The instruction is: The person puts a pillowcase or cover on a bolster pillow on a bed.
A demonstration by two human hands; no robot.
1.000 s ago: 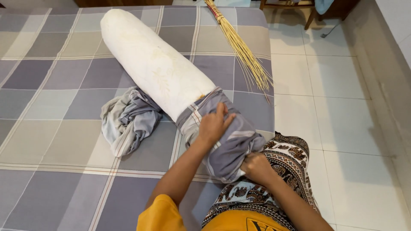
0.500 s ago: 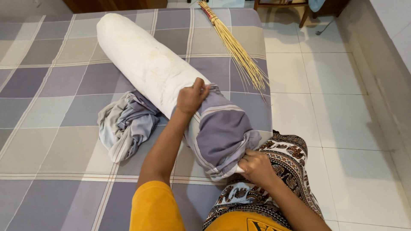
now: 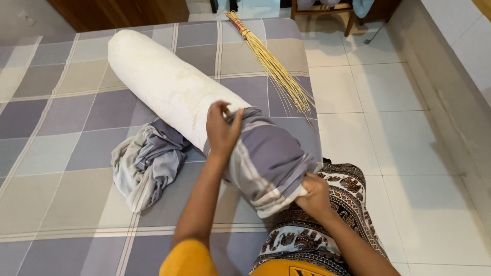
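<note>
My left hand (image 3: 221,130) is pinching the open edge of the grey striped cover (image 3: 266,158), now further up the white bolster (image 3: 169,87) than a second ago, so more's sleeved. My right hand (image 3: 313,197) grips the closed end by my lap. The bolster's long axis runs away from me, up-left across the checked bed (image 3: 61,153).

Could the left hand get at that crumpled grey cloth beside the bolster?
Probably yes: the crumpled grey cloth lies in the open on the bed just beside the left hand, nothing between them, though that hand now grips the striped cover.
</note>
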